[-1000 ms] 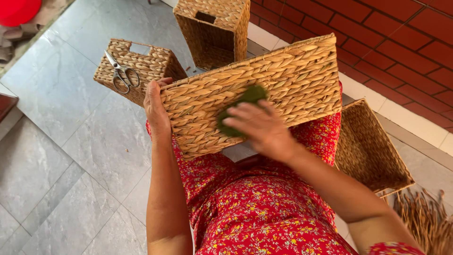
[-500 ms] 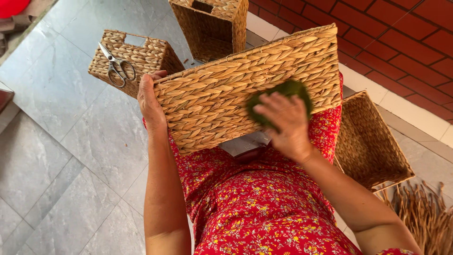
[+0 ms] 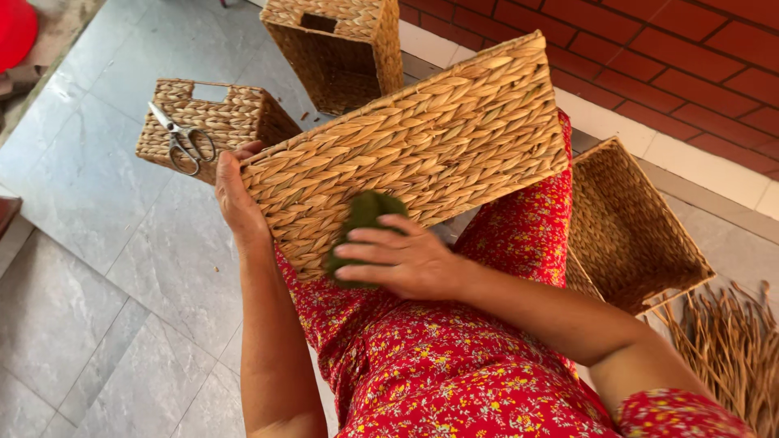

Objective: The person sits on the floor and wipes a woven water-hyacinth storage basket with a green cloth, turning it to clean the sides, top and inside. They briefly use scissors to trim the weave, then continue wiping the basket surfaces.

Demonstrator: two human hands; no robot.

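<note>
Since half a second ago, the right hand (image 3: 406, 261) has slid its dark green pad (image 3: 363, 231) from the upper right of the woven straw rectangular basket (image 3: 414, 154) to its lower left edge. Fingers lie flat, pressing the pad against the weave, while the left hand (image 3: 237, 199) is clamped on the basket's left rim, tilting it over the lap at frame centre. Rubbing the outer wall looks under way; continuing calls for steady pressure. Farther off, steel scissors (image 3: 182, 142) rest on a smaller woven basket (image 3: 235, 122), upper left.
</note>
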